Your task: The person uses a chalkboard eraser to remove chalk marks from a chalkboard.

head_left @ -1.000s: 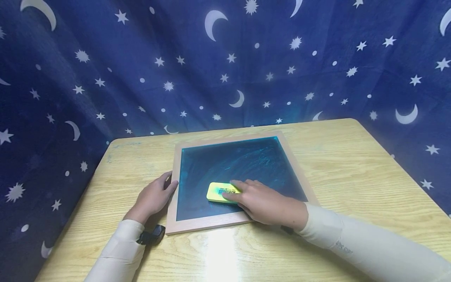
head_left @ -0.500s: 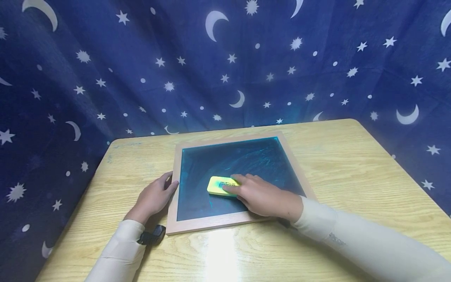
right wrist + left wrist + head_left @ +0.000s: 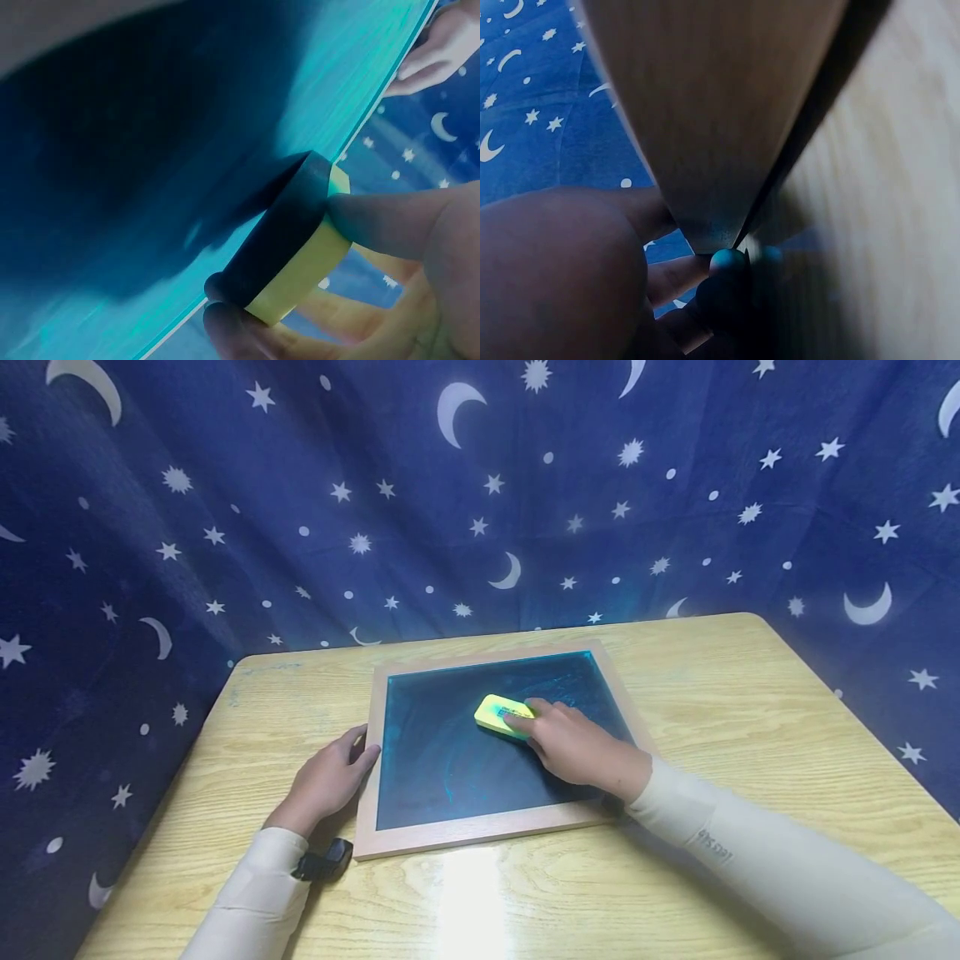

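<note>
A yellow magnetic board eraser point(image 3: 491, 713) with a dark underside point(image 3: 281, 232) is in my right hand point(image 3: 581, 743), against the chalkboard's dark face. The thumb is on one side and the fingers curl round the other. The wood-framed chalkboard point(image 3: 435, 777) lies on the table, with faint smears on its surface. At its left side, my left hand point(image 3: 326, 777) holds the frame, the thumb over the edge. In the left wrist view, fingertips point(image 3: 727, 260) show at the end of the frame's side point(image 3: 712, 112).
The light wood table point(image 3: 720, 693) extends around the chalkboard, its rounded back corners near a blue curtain point(image 3: 412, 485) with moons and stars. A black wrist strap piece point(image 3: 326, 862) sits beside the board's near left corner.
My right hand has carried the eraser up and to the right across the chalkboard, uncovering the lower middle of its face. The left hand and the board have stayed in place.
</note>
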Demonstrator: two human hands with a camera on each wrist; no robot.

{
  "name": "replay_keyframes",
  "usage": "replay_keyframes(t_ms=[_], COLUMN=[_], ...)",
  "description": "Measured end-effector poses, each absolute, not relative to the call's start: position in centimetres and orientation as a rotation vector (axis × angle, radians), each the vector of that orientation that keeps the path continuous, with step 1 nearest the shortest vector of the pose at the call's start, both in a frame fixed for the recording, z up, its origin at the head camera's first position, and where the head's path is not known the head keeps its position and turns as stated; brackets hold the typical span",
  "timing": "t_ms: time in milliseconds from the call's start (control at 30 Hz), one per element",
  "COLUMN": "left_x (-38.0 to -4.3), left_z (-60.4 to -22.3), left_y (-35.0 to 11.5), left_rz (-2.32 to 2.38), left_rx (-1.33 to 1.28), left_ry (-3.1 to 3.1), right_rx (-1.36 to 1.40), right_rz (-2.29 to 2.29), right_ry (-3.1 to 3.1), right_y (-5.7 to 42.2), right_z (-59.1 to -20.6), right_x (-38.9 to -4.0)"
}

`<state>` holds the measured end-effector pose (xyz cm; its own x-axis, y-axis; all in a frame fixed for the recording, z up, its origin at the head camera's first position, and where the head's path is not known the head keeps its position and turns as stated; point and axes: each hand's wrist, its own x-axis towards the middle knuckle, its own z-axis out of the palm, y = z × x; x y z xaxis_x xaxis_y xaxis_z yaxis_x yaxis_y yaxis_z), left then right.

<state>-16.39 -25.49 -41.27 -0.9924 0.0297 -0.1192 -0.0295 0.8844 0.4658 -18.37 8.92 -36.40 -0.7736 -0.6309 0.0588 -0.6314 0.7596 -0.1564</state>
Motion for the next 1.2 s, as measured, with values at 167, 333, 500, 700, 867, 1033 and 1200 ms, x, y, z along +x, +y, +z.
replay_keyframes(t_ms=[167, 333, 500, 700, 867, 1033, 1200], left_x=[-16.4, -16.3, -16.2, -16.2, -16.2, -16.2, -16.2], left_z=[-41.3, -41.3, -41.3, -41.2, -41.2, -41.2, -41.2], left_y=[-25.4, -25.4, -25.4, -25.3, -25.4, -25.4, -25.3], left_rz=[0.729, 0.733, 0.742, 0.741, 0.747, 0.742, 0.743], left_rx=[0.006, 0.006, 0.003, 0.004, 0.001, -0.006, -0.014], left_ry=[2.926, 2.925, 2.916, 2.911, 2.910, 2.914, 2.914], right_rx=[0.957, 0.874, 0.826, 0.828, 0.835, 0.847, 0.901], right_rz=[0.276, 0.281, 0.293, 0.308, 0.295, 0.257, 0.251], right_ry=[-2.947, -2.968, -2.972, -2.963, -2.963, -2.955, -2.932], right_y=[10.6, 12.1, 13.4, 14.1, 14.1, 14.0, 13.6], right_z=[-36.5, -36.5, -36.7, -36.6, -36.5, -36.6, -36.5], right_x=[-19.3, -20.1, -20.6, -20.7, -20.7, -20.6, -20.3])
